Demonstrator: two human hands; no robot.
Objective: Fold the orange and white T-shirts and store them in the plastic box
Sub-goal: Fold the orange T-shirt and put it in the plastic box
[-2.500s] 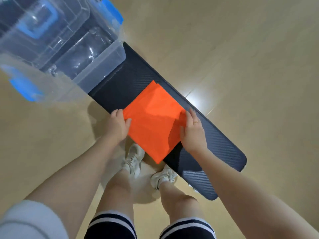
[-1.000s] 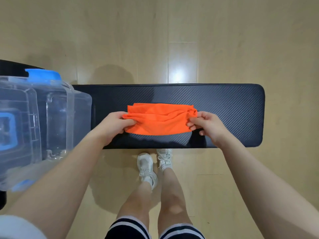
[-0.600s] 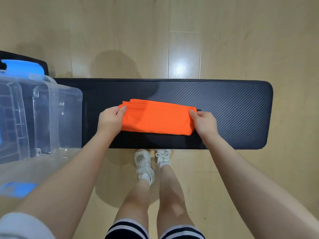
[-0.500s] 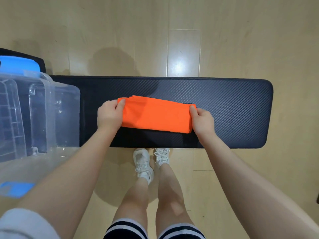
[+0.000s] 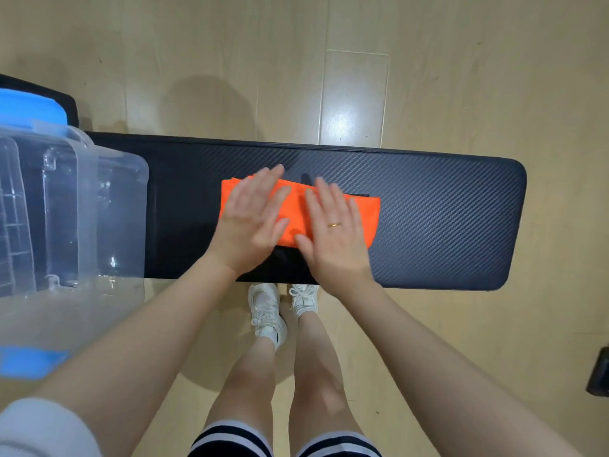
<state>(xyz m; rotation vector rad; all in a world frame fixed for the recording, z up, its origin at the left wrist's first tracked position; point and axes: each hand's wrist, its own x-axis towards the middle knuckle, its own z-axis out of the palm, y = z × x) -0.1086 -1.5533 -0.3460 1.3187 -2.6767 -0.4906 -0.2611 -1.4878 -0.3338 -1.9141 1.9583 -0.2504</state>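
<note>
Pressing folded orange T-shirt [image 5: 362, 214] flat mid-desk [image 5: 445, 225], left hand [image 5: 252, 222] and right hand [image 5: 333, 232] both spread, palms down; smoothing outward is keeping creases tight before plastic box [image 5: 108, 206], left.

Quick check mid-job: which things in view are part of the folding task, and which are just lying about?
Job:
orange T-shirt, folded, on the bench
plastic box
left hand and right hand, flat on the shirt

Lying about:
dark object on floor, right edge

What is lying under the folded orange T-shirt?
The orange T-shirt lies on the black padded bench. The left hand and right hand cover its middle; anything beneath the cloth is hidden.
</note>
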